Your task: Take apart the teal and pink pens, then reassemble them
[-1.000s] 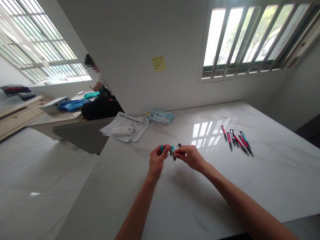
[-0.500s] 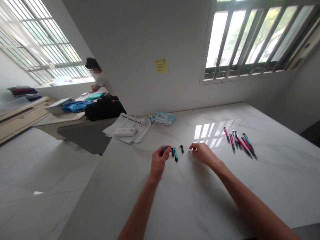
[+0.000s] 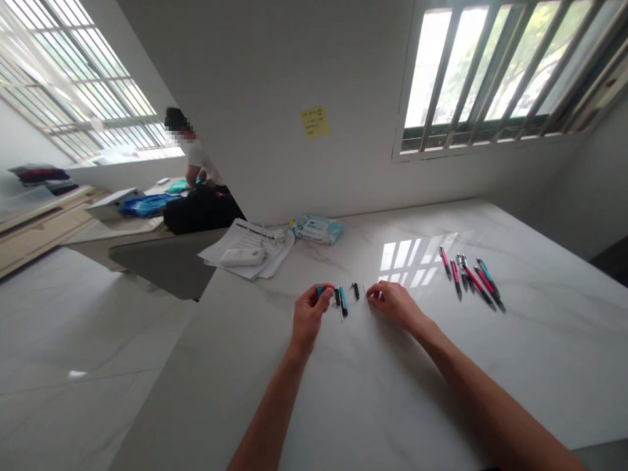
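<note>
My left hand (image 3: 307,322) is closed around a teal pen barrel (image 3: 319,290), its end showing above the fingers. Just right of it on the table lie a teal pen part with a black end (image 3: 343,301), a black pen piece (image 3: 337,296) and a thin white refill (image 3: 342,315) partly beside them. A short black pen piece with a clip (image 3: 356,291) rests between my hands. The fingertips of my right hand (image 3: 391,302) are pinched at another thin white refill (image 3: 366,299), which lies along the tabletop.
Several red, black and teal pens (image 3: 471,275) lie to the right. Papers (image 3: 275,265) with a white device (image 3: 243,256) and a wipes pack (image 3: 318,229) sit at the back left of the marble table (image 3: 343,405). A person (image 3: 196,157) stands at another table beyond.
My right hand has shifted slightly left, and the refill at its fingertips has moved left and turned a little. My left hand still holds the teal barrel. The person behind has shifted an arm.
</note>
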Demonstrator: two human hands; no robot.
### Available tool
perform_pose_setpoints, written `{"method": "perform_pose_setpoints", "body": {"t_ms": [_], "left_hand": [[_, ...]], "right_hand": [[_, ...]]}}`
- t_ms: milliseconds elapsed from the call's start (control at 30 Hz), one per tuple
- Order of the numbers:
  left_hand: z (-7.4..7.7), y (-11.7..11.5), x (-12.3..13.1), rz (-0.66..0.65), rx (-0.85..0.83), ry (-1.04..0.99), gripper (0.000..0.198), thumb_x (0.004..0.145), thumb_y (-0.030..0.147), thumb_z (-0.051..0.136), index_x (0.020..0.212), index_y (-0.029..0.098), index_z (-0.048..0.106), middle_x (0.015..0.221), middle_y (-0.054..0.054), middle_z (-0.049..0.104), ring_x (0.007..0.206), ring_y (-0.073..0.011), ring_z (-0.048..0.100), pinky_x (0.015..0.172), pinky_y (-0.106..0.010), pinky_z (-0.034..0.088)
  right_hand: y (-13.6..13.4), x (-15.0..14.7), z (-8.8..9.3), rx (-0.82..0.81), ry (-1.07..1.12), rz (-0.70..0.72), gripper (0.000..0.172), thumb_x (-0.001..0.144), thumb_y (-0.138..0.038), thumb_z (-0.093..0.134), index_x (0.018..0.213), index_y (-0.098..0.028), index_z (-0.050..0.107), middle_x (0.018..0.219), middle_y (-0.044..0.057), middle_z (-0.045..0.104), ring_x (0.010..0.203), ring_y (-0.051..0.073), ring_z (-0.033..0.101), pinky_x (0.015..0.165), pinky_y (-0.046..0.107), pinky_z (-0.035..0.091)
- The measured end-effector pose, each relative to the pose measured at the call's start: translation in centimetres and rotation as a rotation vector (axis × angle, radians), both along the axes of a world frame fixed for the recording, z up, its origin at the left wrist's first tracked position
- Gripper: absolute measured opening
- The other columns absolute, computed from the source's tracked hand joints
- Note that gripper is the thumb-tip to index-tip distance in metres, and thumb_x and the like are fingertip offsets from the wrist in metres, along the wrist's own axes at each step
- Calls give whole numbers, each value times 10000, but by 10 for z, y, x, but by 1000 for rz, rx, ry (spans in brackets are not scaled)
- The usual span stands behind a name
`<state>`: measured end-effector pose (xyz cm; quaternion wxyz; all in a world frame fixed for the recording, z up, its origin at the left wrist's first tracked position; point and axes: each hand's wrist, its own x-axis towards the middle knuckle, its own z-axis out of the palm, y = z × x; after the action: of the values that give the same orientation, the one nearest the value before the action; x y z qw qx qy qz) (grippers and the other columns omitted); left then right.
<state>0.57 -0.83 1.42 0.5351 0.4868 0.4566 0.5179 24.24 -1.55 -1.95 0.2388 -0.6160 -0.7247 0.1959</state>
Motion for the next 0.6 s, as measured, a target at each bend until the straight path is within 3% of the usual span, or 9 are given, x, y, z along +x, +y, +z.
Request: {"method": "perform_pose_setpoints", "body": {"t_ms": [233, 367, 600], "left_hand": [[-2, 1, 0, -2, -5, 17, 368, 777, 476, 811, 951, 154, 778, 712, 10, 565, 622, -92, 419, 577, -223, 339], [-1, -1, 1, -12, -7, 15, 374, 773, 484, 811, 947, 155, 778, 709, 11, 567, 615, -94, 413, 569, -228, 329], [0, -2, 2, -29, 9, 16, 359, 788, 478, 805, 954, 160, 781, 713, 9, 577, 611, -94, 419, 566, -231, 327]], "right_hand": [[-1, -5, -3, 5, 17, -2, 258, 928, -198, 592, 1089, -258, 785, 950, 30, 707, 776, 155, 644, 745, 251, 447], [2, -5, -6, 22, 7, -23, 360, 917, -212, 613, 1262, -221, 716, 1041, 65, 691, 931, 192, 647, 840, 263, 460], [9, -6, -11, 61, 14, -11, 363, 946, -217, 581, 1285, -228, 709, 1085, 89, 656, 1043, 221, 615, 947, 300, 452]]}}
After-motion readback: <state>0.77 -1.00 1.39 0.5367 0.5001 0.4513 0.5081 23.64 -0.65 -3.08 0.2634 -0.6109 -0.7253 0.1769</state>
